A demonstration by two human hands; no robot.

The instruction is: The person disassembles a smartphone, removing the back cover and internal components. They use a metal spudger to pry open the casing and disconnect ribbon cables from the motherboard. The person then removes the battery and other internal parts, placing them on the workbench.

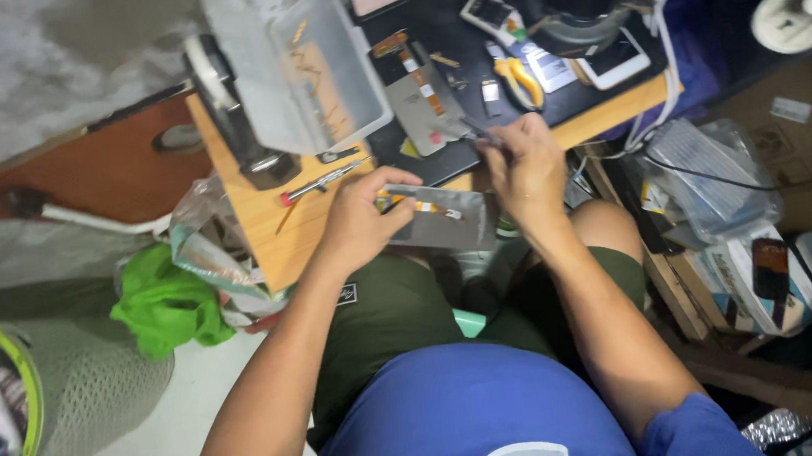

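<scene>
My left hand (365, 217) grips the left end of a flat grey opened phone body (446, 222) with yellow and orange parts inside, held at the near edge of the wooden table (276, 232). My right hand (523, 167) is closed on a thin metal tool (473, 130) whose tip points up and left, just above the phone body's right end. Both forearms reach out over my lap.
On the table lie a red-handled screwdriver (319, 183), a clear plastic parts box (303, 63), a black mat (431, 85) with small parts, yellow-handled cutters (519, 80) and phones (615, 60). A green bag (168, 303) lies left; boxes and bags crowd the right (723, 185).
</scene>
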